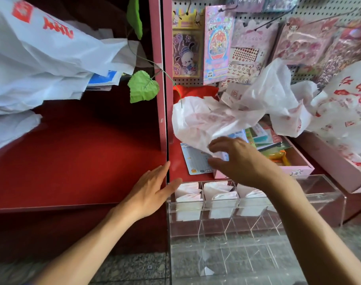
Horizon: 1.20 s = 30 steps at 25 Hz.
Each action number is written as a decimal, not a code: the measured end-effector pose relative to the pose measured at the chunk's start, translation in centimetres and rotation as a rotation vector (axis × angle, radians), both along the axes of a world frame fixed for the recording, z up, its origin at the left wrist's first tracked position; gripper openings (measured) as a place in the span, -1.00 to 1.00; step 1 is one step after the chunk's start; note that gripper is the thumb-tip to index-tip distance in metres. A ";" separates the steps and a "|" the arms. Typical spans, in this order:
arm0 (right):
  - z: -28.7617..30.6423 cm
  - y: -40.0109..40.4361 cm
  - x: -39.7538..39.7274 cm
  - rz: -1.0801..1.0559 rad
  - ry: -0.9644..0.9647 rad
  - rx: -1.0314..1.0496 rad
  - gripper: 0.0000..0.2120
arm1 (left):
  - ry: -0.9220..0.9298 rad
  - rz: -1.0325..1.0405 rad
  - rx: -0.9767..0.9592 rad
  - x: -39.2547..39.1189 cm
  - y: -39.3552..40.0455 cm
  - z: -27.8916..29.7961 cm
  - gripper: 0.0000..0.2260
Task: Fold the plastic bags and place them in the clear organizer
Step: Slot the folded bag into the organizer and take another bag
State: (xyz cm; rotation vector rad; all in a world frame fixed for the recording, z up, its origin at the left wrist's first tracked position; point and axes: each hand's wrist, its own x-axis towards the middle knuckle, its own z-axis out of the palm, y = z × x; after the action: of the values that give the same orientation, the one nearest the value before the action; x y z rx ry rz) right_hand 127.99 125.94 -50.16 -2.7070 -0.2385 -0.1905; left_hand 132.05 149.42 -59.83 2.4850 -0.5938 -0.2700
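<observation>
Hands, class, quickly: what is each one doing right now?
Left hand: open, fingers straight, holding nothing.
Right hand: fingers curled at the crumpled plastic bag; an actual grip cannot be told.

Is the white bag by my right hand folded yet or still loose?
Still loose. The white bag lies crumpled and puffed on the shelf, unlike the flat folded bags standing in the clear organizer.

A deep red shelf point(76, 165) fills the left half of the frame, edged by a pink upright post point(156, 48) at centre top. In the upper right a white pegboard wall point(311, 11) carries hanging sticker packs point(217, 44). Speckled grey stone floor point(130, 266) runs along the bottom. A green paper leaf point(143, 86) dangles beside the post.
</observation>
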 end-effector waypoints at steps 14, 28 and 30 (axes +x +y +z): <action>0.7 3.7 -3.7 0.539 0.724 0.502 -0.76 | 0.268 0.626 -0.971 0.3 -1.6 1.3 -0.58; -3.7 9.9 -2.5 0.181 0.313 0.607 -0.72 | 0.259 0.663 -1.057 -3.0 4.9 5.2 -0.49; -3.1 12.5 -3.7 0.217 0.355 0.715 -0.73 | 0.236 0.632 -1.068 -4.5 6.4 6.0 -0.43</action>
State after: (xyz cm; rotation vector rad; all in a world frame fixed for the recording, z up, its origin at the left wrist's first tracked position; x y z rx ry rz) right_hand 124.25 138.42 -53.25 -1.9435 -0.2871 0.2298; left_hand 127.51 155.82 -53.87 1.4495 0.1665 0.0225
